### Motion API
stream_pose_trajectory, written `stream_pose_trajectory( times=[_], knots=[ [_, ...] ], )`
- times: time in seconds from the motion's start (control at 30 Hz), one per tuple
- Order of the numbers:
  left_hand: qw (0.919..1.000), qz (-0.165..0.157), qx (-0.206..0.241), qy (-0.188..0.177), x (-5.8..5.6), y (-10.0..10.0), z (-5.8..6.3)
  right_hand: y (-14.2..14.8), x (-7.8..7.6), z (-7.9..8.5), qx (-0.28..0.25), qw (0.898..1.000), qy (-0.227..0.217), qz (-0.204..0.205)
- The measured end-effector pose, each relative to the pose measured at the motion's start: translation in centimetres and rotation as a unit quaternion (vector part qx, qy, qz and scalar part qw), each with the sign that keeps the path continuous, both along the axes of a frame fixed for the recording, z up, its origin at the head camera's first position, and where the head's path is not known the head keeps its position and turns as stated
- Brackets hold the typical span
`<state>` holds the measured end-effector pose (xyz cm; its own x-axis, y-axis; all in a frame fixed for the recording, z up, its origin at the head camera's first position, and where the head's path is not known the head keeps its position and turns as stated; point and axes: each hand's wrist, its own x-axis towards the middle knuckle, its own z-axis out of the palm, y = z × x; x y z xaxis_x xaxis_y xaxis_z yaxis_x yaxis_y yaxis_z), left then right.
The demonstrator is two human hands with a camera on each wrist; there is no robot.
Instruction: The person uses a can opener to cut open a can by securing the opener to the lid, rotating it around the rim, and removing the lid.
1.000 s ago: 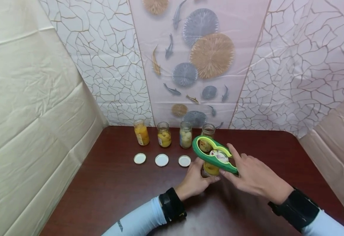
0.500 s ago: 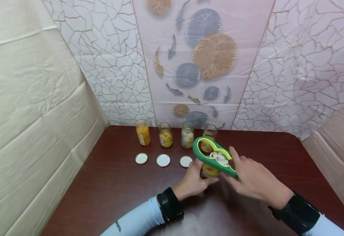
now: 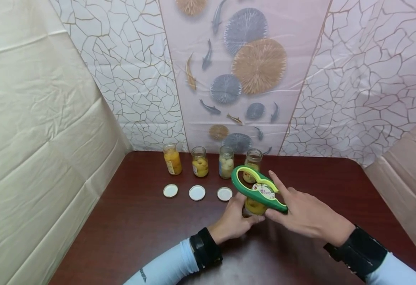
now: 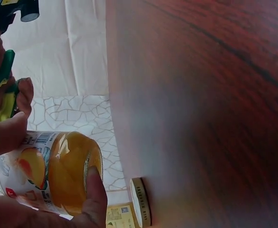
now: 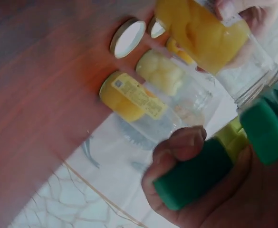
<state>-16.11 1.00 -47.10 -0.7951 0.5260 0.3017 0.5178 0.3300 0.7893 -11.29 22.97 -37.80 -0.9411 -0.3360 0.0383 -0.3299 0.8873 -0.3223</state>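
My left hand grips a glass jar of yellow fruit, its thumb and fingers round the sides; the left wrist view shows the fruit label on the jar. My right hand holds a green jar opener by its handles. A printed lid is on the jar, between the opener's two lime-lined arms. In the right wrist view several fingers curl round one dark green handle of the opener.
Behind my hands stands a row of several lidless fruit jars, from the orange one at left to the jar behind the opener. Before the row lie three white-faced lids, the left one, middle one and right one. A patterned cloth hangs behind the table.
The opener stays round the lid and tilts only slightly. My right index finger has lifted a little away from its handle. The left hand keeps its grip on the jar.
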Motion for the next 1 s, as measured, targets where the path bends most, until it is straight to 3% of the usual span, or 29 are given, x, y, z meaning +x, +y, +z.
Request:
stream_pose_trajectory(
  times=[0.23, 0.67, 1.0],
  knots=[
    [0.9998, 0.014, -0.015, 0.001, -0.08, -0.27, 0.08, 0.22, -0.26, -0.19, -0.047, 0.998, -0.039, -0.03],
    [0.9981, 0.038, -0.048, -0.005, 0.3, 0.02, -0.18, 0.49, -0.73, 0.31, -0.008, 0.998, -0.062, -0.023],
    [0.9985, 0.023, -0.049, 0.0, 0.27, 0.09, -0.8, 0.43, -0.94, -0.12, -0.002, 0.995, -0.095, -0.01]
  ],
)
